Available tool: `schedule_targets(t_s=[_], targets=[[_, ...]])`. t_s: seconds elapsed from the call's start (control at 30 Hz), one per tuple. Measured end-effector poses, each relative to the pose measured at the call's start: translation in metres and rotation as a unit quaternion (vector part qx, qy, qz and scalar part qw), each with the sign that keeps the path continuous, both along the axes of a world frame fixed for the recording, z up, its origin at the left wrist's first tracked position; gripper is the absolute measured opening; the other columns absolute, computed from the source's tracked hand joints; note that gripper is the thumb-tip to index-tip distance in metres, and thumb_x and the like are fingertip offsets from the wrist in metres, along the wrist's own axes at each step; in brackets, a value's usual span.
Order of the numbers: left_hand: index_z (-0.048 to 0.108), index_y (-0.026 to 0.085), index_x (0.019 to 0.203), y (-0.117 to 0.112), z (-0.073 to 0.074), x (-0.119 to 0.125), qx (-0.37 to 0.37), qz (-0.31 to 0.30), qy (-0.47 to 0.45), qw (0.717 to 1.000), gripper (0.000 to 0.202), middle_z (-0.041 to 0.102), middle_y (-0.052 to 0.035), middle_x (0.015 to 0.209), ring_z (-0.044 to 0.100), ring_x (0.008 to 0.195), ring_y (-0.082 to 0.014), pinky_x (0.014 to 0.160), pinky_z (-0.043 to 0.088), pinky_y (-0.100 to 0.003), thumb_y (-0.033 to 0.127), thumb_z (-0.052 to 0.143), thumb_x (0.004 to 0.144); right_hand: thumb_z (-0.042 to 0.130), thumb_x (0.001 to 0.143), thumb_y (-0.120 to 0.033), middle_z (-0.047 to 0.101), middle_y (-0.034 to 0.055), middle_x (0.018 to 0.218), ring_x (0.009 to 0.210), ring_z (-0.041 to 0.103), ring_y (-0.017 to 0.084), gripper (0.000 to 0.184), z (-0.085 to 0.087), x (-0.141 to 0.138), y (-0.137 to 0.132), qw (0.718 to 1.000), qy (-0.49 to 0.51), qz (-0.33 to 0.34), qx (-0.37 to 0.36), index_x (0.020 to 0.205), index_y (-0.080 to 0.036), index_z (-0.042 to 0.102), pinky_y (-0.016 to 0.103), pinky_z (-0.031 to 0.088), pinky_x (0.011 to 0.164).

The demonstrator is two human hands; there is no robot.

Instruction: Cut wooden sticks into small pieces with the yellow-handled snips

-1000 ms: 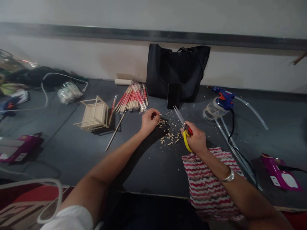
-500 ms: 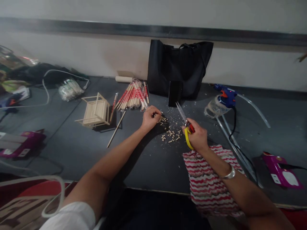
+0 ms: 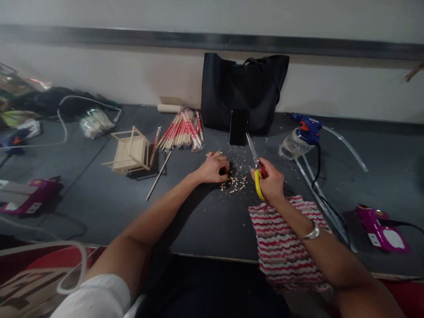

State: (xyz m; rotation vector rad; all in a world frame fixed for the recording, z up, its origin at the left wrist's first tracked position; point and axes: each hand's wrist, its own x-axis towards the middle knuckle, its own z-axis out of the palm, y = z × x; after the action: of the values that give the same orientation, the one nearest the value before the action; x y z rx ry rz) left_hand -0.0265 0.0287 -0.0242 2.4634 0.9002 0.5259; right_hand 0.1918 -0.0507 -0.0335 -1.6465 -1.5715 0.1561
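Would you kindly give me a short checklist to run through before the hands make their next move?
1. Scissors held by the handles in the right hand: ok.
2. Left hand apart from the scissors: ok.
3. Left hand's contents: cannot tell; its curl hides them.
4. Scissors clear of the phone: cannot tell; the tips show right at its edge.
5. Small pale pieces gathered together: not ok; they lie scattered beside the left hand.
6. Glue gun resting on the clear container: ok.
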Motion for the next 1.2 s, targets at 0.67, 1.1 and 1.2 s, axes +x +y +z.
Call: schedule_targets(t_s=[0.67, 1.1, 1.2], targets=[[0.066, 0.02, 0.077, -0.026, 0.016, 0.024, -0.414, 0.091, -0.537, 0.73, 0.025, 0.064, 0.0005, 0.075, 0.059, 0.066, -0.0106, 0.066, 0.052, -0.026, 0.033, 0.085, 0.069, 0.055, 0.081, -0.025, 0.074, 0.004, 0.086, 0.077, 0.067, 0.019, 0.041, -0.004, -0.006, -0.012, 0.981, -0.166, 0.084, 0.059, 0.118, -0.021, 0.071, 0.028, 0.054, 0.072], [0.067, 0.018, 0.076, -0.042, 0.013, 0.037, -0.447, 0.069, -0.595, 0.665, 0.032, 0.065, 0.0033, 0.07, 0.06, 0.065, -0.0089, 0.066, 0.051, -0.021, 0.032, 0.092, 0.062, 0.057, 0.079, -0.022, 0.069, 0.0043, 0.083, 0.078, 0.063, 0.019, 0.045, 0.0, -0.007, -0.016, 0.966, -0.235, 0.074, 0.08, 0.122, -0.021, 0.07, 0.027, 0.049, 0.072], [0.067, 0.017, 0.076, -0.042, 0.013, 0.037, -0.453, 0.063, -0.605, 0.651, 0.031, 0.066, 0.0029, 0.071, 0.06, 0.065, -0.0087, 0.066, 0.05, -0.021, 0.029, 0.092, 0.062, 0.056, 0.079, -0.022, 0.068, 0.0039, 0.082, 0.077, 0.062, 0.019, 0.045, -0.001, -0.007, -0.016, 0.964, -0.24, 0.069, 0.087, 0.121, -0.022, 0.07, 0.027, 0.048, 0.071]])
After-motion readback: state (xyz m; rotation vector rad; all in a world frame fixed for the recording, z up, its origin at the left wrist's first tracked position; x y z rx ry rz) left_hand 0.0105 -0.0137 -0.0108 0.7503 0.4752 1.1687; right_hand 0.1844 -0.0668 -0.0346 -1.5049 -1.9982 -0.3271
